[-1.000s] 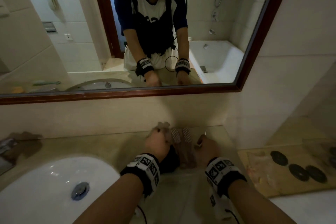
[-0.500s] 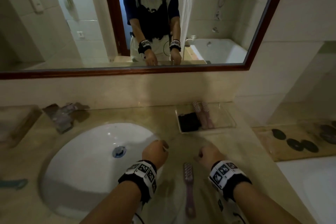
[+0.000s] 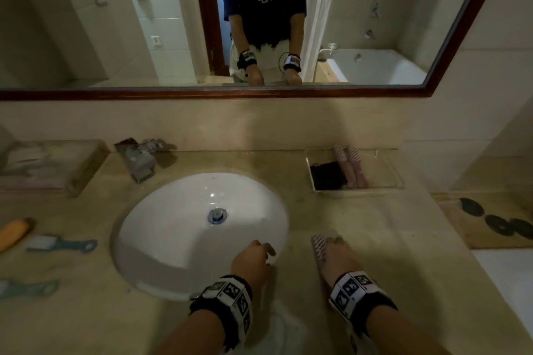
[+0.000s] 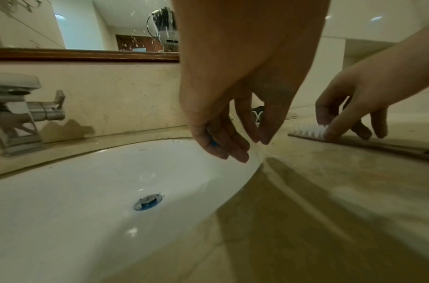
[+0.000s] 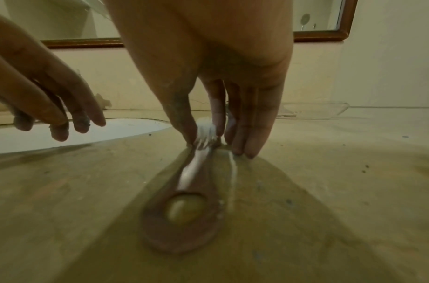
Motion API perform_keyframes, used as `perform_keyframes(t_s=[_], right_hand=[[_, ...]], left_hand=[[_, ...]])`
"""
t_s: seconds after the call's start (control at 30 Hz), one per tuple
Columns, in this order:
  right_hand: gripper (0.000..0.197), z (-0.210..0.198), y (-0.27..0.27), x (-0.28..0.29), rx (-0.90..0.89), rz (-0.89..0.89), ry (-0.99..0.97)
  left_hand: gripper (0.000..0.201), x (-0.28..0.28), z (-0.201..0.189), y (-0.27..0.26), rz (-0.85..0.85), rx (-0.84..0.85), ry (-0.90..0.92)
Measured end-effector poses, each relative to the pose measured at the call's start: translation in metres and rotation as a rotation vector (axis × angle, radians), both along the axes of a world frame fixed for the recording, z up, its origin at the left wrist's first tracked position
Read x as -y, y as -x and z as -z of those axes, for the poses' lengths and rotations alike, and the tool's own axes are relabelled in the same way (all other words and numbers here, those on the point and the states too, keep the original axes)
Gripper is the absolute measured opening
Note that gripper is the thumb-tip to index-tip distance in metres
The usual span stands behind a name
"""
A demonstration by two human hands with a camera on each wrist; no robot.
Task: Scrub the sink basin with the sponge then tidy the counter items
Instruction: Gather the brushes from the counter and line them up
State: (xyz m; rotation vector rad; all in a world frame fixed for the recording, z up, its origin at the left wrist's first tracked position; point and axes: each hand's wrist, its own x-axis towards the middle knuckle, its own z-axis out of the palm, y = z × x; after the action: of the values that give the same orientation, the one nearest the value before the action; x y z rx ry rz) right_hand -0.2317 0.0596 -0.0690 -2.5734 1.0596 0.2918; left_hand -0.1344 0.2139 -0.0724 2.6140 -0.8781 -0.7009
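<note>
Lower right of the head view: a brush is pinched by the right hand, its handle running toward the bottom edge; the left hand hangs loose, holding nothing, over the sink. Left-wrist view, right edge: fingertips are seen at the bristles. Right-wrist view, centre: the handle's holed end lies nearest.

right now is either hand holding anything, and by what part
The right hand pinches the pink brush at its bristle end, thumb on one side and fingers on the other; the brush lies flat on the counter. The left hand holds nothing.
</note>
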Motion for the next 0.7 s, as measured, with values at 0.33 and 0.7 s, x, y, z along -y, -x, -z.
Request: perform_keyframes(t_s=[0.33, 0.7], right_hand=[[0.037, -0.007, -0.009, 0.013, 0.019, -0.123, -0.088], [0.033, 0.007, -0.015, 0.017, -0.009, -0.259, -0.088]], left_hand=[[0.044, 0.043, -0.005, 0.001, 0.012, 0.006, 0.055], [0.054, 0.072, 0.007, -0.006, 0.096, 0.035, -0.059]])
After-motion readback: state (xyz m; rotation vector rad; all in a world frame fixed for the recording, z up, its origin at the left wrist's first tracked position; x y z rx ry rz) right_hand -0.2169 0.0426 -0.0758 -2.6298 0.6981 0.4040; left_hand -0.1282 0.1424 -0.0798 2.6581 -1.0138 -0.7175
